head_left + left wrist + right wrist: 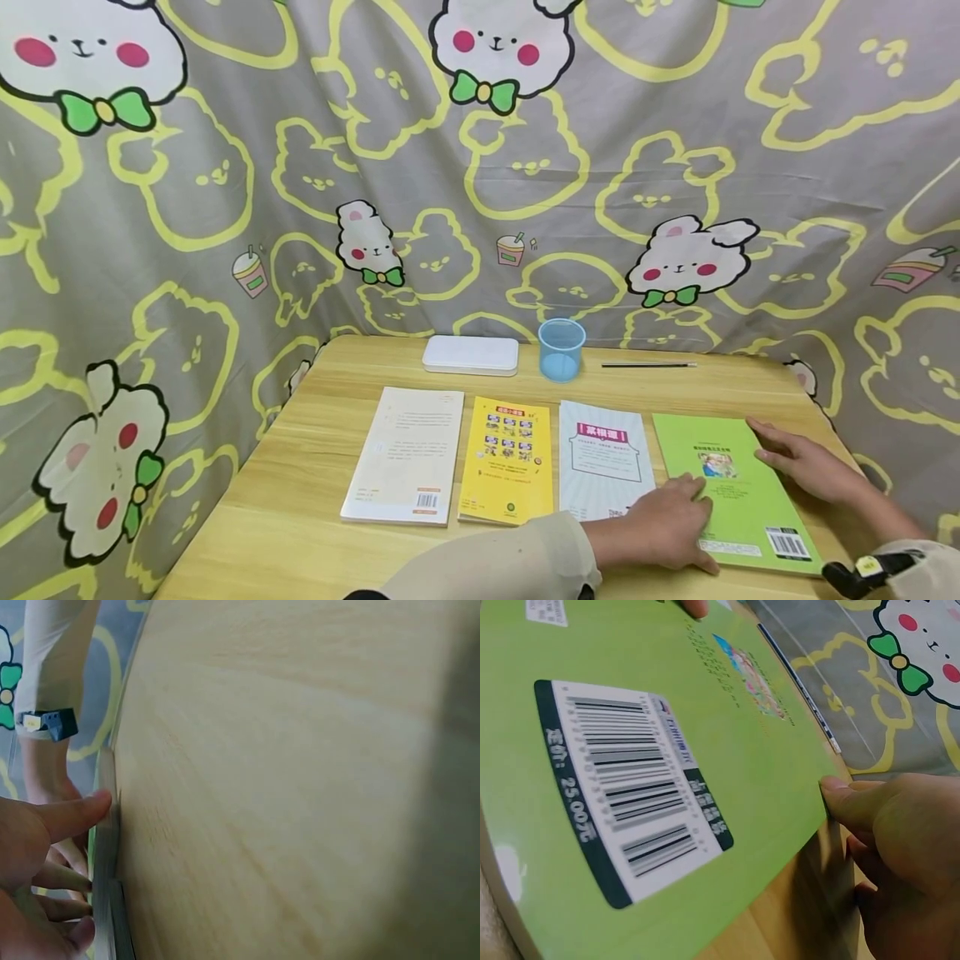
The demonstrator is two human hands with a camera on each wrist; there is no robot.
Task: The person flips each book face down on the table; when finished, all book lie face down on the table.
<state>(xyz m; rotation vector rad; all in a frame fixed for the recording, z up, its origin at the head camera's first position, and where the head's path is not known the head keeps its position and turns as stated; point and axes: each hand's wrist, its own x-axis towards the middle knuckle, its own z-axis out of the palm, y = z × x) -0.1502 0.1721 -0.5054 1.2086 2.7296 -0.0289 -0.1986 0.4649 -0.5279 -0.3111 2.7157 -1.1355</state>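
Observation:
A green book point(738, 492) lies back cover up at the right of the row, its barcode large in the right wrist view. My left hand point(663, 521) rests along its left edge, the fingers spread and the thumb toward the near edge. In the left wrist view, that thumb point(79, 815) touches the side of the pages. At the far right corner of the book, my right hand point(810, 462) touches the edge. The right thumb point(844, 799) meets the cover's edge, while the other fingers are partly hidden.
Left of the green book lie a pale blue book point(603, 450), a yellow book point(506, 475) and a white book point(408, 450). Behind them are a white case point(470, 356), a blue cup point(561, 354) and a thin dark pen-like stick point(648, 365). A patterned curtain point(450, 167) surrounds the table.

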